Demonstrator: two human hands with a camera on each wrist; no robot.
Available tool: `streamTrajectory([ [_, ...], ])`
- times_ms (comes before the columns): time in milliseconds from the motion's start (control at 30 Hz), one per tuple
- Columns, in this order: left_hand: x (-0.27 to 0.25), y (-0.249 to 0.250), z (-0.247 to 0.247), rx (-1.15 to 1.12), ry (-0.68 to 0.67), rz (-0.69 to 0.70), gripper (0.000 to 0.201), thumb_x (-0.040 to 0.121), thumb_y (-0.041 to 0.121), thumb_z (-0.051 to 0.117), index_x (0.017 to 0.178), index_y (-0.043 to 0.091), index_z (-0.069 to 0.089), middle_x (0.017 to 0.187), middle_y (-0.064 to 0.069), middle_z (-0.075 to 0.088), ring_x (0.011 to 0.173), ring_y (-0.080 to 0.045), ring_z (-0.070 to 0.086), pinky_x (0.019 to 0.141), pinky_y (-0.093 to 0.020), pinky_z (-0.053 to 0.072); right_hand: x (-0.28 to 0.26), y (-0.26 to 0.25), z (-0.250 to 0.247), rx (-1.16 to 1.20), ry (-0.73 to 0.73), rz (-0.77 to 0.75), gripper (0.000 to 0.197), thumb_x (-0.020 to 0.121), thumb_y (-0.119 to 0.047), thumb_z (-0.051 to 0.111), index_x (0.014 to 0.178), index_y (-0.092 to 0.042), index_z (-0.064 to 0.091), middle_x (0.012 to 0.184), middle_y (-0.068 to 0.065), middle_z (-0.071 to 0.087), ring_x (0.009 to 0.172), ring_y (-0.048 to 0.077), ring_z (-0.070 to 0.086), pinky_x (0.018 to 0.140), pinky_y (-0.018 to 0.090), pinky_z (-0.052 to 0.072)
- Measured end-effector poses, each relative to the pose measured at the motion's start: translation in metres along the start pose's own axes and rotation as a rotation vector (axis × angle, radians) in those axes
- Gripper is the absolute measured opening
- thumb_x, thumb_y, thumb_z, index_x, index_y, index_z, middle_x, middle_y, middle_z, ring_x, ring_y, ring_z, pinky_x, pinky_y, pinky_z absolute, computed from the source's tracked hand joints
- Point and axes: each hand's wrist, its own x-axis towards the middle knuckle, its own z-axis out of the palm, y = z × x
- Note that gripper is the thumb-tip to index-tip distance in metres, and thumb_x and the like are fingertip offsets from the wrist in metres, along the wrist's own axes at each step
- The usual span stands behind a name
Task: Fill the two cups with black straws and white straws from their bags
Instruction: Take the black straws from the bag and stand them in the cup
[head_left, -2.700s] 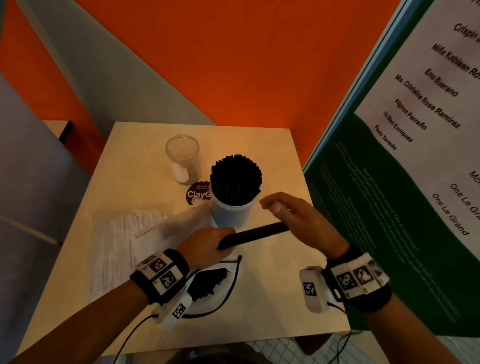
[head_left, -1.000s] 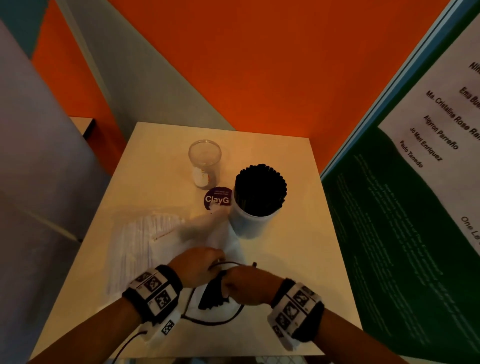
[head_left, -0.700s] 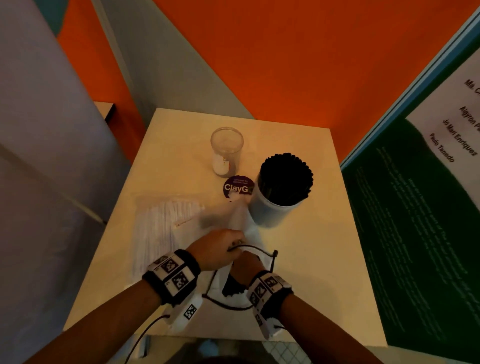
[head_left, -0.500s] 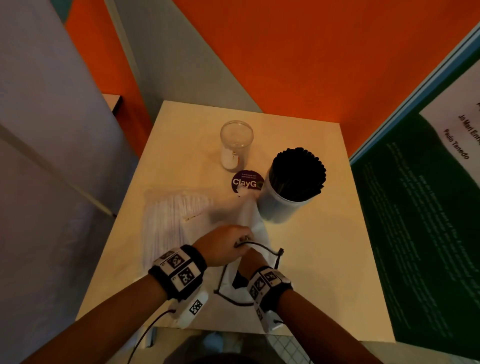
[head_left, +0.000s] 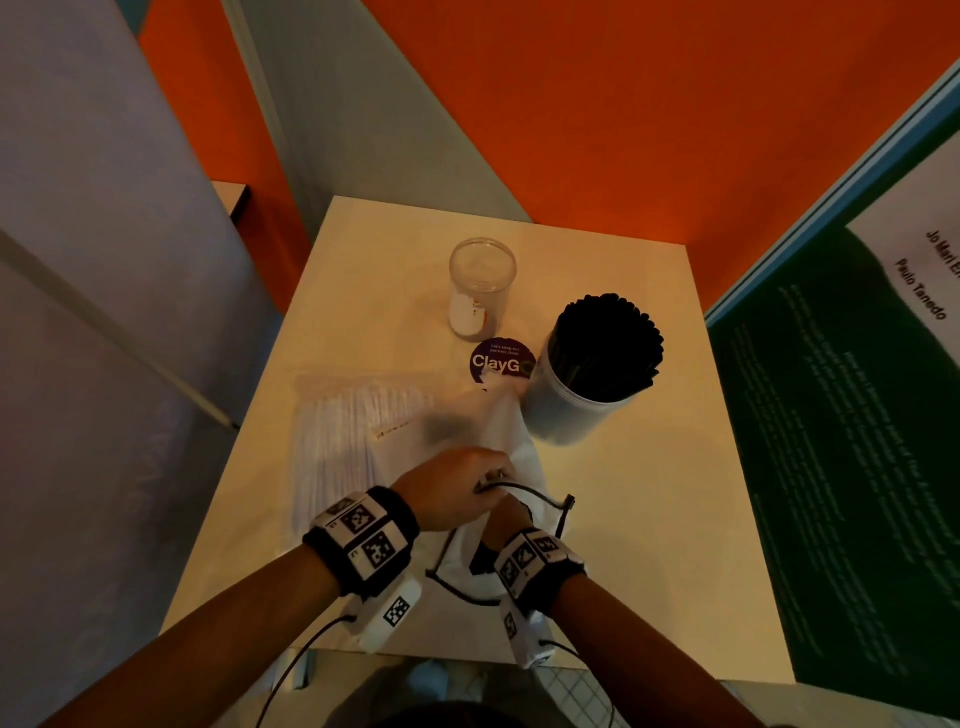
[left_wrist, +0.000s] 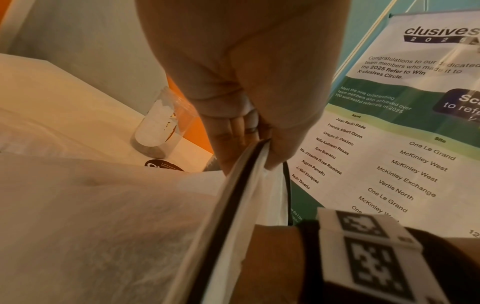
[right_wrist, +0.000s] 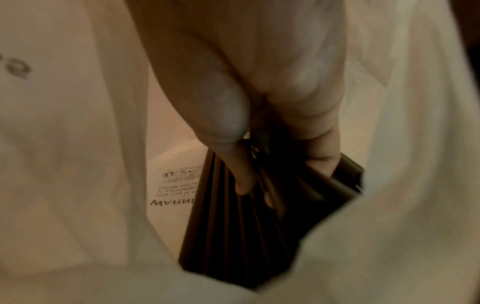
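A white cup (head_left: 571, 415) packed with black straws (head_left: 605, 348) stands on the table's right side. An empty clear cup (head_left: 480, 286) stands behind it, also seen in the left wrist view (left_wrist: 161, 127). My left hand (head_left: 457, 488) pinches the black-edged rim of the white bag (head_left: 514, 447), holding it up (left_wrist: 249, 156). My right hand (head_left: 506, 519) is down inside that bag, and its fingers (right_wrist: 244, 174) curl around a bunch of black straws (right_wrist: 233, 236). A clear bag of white straws (head_left: 348, 441) lies flat on the left.
A round purple sticker (head_left: 501, 361) lies between the cups. A green and white banner (head_left: 857, 441) stands close along the table's right edge. Orange and grey walls close in behind the table (head_left: 675, 519). A grey partition rises on the left.
Earlier my right hand carried black straws to the white cup. Since then it went down into the white bag, with my left hand holding the rim up. The head view drifted left.
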Motion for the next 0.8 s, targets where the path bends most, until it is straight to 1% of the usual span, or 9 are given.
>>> streamTrajectory([
  [100, 0.003, -0.001, 0.002, 0.006, -0.019, 0.002, 0.018, 0.092, 0.020, 0.057, 0.109, 0.015, 0.063, 0.104, 0.000, 0.067, 0.090, -0.010, 0.059, 0.079, -0.024, 0.047, -0.006, -0.002, -0.009, -0.100, -0.097, -0.043, 0.036, 0.098, -0.012, 0.046, 0.133, -0.003, 0.046, 0.137, 0.019, 0.048, 0.127, 0.031, 0.046, 0.107, 0.034, 0.038],
  [167, 0.004, -0.002, 0.004, 0.008, -0.037, 0.005, 0.019, 0.092, 0.021, 0.058, 0.109, 0.015, 0.063, 0.105, 0.000, 0.067, 0.090, -0.011, 0.060, 0.080, -0.027, 0.049, -0.014, -0.003, -0.018, -0.064, -0.152, -0.020, 0.013, 0.096, -0.009, 0.049, 0.104, -0.011, 0.059, 0.106, 0.019, 0.058, 0.096, 0.028, 0.057, 0.089, 0.028, 0.045],
  [200, 0.005, -0.002, 0.005, 0.008, -0.045, 0.004, 0.019, 0.092, 0.022, 0.058, 0.110, 0.015, 0.063, 0.105, 0.000, 0.067, 0.090, -0.011, 0.061, 0.080, -0.028, 0.050, -0.016, 0.002, -0.020, -0.041, -0.150, -0.039, 0.019, 0.095, -0.008, 0.050, 0.079, -0.017, 0.056, 0.082, 0.014, 0.056, 0.072, 0.021, 0.054, 0.074, 0.026, 0.047],
  [267, 0.009, -0.002, 0.008, 0.021, -0.054, 0.001, 0.019, 0.093, 0.022, 0.058, 0.109, 0.015, 0.063, 0.106, 0.000, 0.067, 0.091, -0.012, 0.061, 0.080, -0.027, 0.049, -0.025, 0.015, -0.026, -0.057, -0.157, -0.060, 0.035, 0.094, -0.009, 0.049, 0.062, -0.020, 0.039, 0.063, 0.001, 0.044, 0.053, 0.012, 0.043, 0.056, 0.023, 0.043],
  [367, 0.017, 0.000, 0.015, 0.071, -0.068, -0.028, 0.021, 0.092, 0.024, 0.058, 0.112, 0.019, 0.059, 0.109, 0.000, 0.065, 0.093, -0.012, 0.059, 0.079, -0.024, 0.045, -0.053, 0.038, -0.043, -0.219, -0.252, -0.089, 0.015, 0.095, -0.012, 0.045, 0.082, -0.010, 0.053, 0.066, 0.002, 0.047, 0.054, 0.015, 0.044, 0.050, 0.023, 0.038],
  [467, 0.025, 0.007, 0.025, 0.181, -0.105, -0.036, 0.044, 0.091, 0.038, 0.059, 0.130, 0.024, 0.045, 0.119, 0.004, 0.054, 0.105, -0.011, 0.051, 0.082, -0.022, 0.040, -0.081, 0.068, -0.075, -0.415, -0.304, -0.144, 0.011, 0.097, -0.013, 0.044, 0.105, -0.009, 0.050, 0.102, 0.016, 0.060, 0.089, 0.032, 0.058, 0.071, 0.034, 0.041],
  [533, 0.032, 0.018, 0.032, 0.249, -0.107, 0.043, 0.061, 0.086, 0.055, 0.058, 0.136, 0.025, 0.039, 0.124, 0.005, 0.049, 0.115, -0.011, 0.042, 0.092, -0.027, 0.038, -0.101, 0.087, -0.098, -0.514, -0.252, -0.131, 0.021, 0.096, -0.012, 0.044, 0.115, -0.009, 0.053, 0.118, 0.014, 0.060, 0.106, 0.033, 0.058, 0.084, 0.037, 0.045],
  [667, 0.050, 0.055, 0.047, 0.246, -0.173, 0.114, 0.084, 0.071, 0.076, 0.058, 0.137, 0.029, 0.036, 0.130, 0.008, 0.046, 0.119, -0.010, 0.039, 0.099, -0.031, 0.037, -0.132, 0.110, -0.141, -0.605, -0.075, -0.149, 0.024, 0.096, -0.014, 0.042, 0.117, -0.016, 0.053, 0.117, 0.006, 0.062, 0.109, 0.029, 0.058, 0.093, 0.040, 0.039],
  [800, 0.067, 0.086, 0.066, 0.211, -0.177, 0.106, 0.074, 0.079, 0.060, 0.065, 0.138, 0.030, 0.032, 0.121, 0.003, 0.059, 0.105, -0.014, 0.057, 0.088, -0.032, 0.048, -0.149, 0.111, -0.169, -0.557, 0.066, -0.262, 0.031, 0.096, -0.015, 0.046, 0.126, -0.020, 0.049, 0.114, 0.008, 0.063, 0.103, 0.029, 0.060, 0.088, 0.040, 0.048],
])
